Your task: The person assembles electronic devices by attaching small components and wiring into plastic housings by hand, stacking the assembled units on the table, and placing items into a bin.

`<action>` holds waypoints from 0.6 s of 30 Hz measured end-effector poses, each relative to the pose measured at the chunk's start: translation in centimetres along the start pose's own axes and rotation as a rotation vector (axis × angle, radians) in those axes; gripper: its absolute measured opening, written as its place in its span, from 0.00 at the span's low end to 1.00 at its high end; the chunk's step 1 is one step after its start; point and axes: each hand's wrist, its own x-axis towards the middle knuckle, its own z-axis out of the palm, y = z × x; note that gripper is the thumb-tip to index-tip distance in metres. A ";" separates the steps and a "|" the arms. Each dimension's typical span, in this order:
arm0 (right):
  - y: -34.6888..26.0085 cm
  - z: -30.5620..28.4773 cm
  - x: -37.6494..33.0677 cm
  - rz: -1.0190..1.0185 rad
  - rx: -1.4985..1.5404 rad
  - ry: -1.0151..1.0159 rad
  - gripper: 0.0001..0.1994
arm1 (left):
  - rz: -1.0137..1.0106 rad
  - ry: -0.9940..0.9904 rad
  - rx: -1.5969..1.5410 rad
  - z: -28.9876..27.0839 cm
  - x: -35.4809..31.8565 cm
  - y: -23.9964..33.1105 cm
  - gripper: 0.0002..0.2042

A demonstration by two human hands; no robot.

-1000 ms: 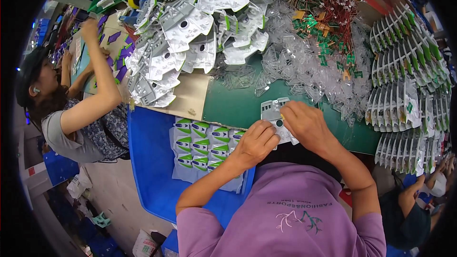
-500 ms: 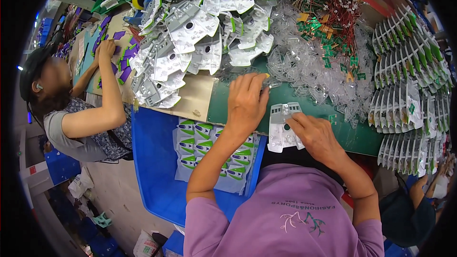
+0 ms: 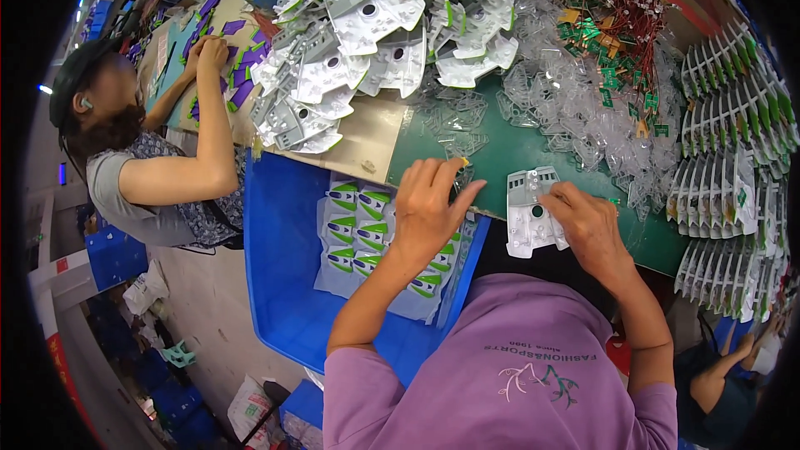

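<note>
My right hand [image 3: 587, 221] grips the right side of a white and grey plastic housing [image 3: 527, 221], which has slots along its far end and a dark round hole. The housing is held at the near edge of the green work surface [image 3: 417, 148]. My left hand [image 3: 429, 208] is over the table edge to its left, fingers stretched forward and thumb spread apart. One left fingertip has a yellow patch. Just past those fingers is a small clear plastic part [image 3: 463, 173], partly hidden by them; more clear plastic parts [image 3: 542, 104] lie beyond.
Many white housings [image 3: 367, 12] are piled at the back left. Green circuit boards with red wires [image 3: 617, 42] lie back right, beside stacked housings [image 3: 733, 117]. A blue bin [image 3: 271, 283] with green-and-white pieces [image 3: 342, 229] stands below left. A co-worker [image 3: 158, 158] handles purple pieces [image 3: 242, 83].
The view has shifted, so the table appears further right. My left hand has drawn back toward the near edge, its thumb spread wider. My right hand still holds the housing, now turned slightly.
</note>
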 end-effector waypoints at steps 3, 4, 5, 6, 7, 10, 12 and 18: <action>0.1 0.1 0.1 -0.009 -0.017 0.001 0.13 | 0.034 -0.011 0.023 0.0 -0.2 0.2 0.13; 0.2 0.0 -0.1 -0.008 -0.024 -0.009 0.13 | 0.077 -0.022 0.019 -0.1 -0.3 0.3 0.13; 0.2 0.0 -0.2 0.005 -0.031 -0.016 0.13 | 0.049 -0.052 0.005 -0.7 -0.5 0.7 0.12; 0.2 0.1 -0.1 -0.018 -0.013 0.003 0.13 | 0.053 -0.059 -0.011 -0.7 -0.9 0.8 0.12; 0.1 0.1 0.1 -0.048 0.008 0.025 0.13 | 0.109 -0.084 -0.111 -0.8 -1.2 0.8 0.12; 0.2 0.0 0.3 -0.057 0.000 0.010 0.14 | 0.228 -0.143 -0.256 0.2 -1.0 1.8 0.14; 0.6 0.1 0.3 -0.070 -0.017 -0.012 0.14 | 0.360 -0.169 -0.311 1.2 0.0 2.5 0.16; 1.2 0.7 -0.3 -0.113 0.012 0.086 0.12 | 0.524 -0.218 -0.121 2.9 0.9 3.0 0.16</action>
